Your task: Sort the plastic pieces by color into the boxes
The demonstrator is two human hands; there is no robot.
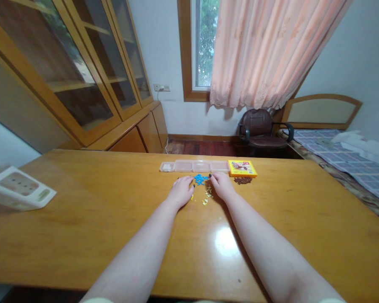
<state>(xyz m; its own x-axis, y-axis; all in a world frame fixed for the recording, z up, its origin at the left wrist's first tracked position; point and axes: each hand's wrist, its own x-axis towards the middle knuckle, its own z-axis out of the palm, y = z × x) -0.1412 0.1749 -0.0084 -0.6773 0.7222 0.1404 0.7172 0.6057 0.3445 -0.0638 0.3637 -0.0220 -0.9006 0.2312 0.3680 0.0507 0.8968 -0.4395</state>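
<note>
My left hand (181, 190) rests palm down on the wooden table (82, 219), fingers bent, their tips just left of a small heap of blue pieces (200, 179). My right hand (220, 185) lies on the other side of that heap, fingers curled toward it. Whether either hand pinches a piece is too small to make out. A few yellow and pale bits (207, 196) lie scattered between my wrists. A pile of brown pieces (243, 180) sits to the right of my right hand.
A clear compartment box (194, 166) and a yellow packet (241, 168) lie behind the heaps. A white device (19, 187) sits at the table's left edge. Beyond are glass-door cabinets (82, 71), a brown chair (260, 128), a curtained window and a bed (350, 160).
</note>
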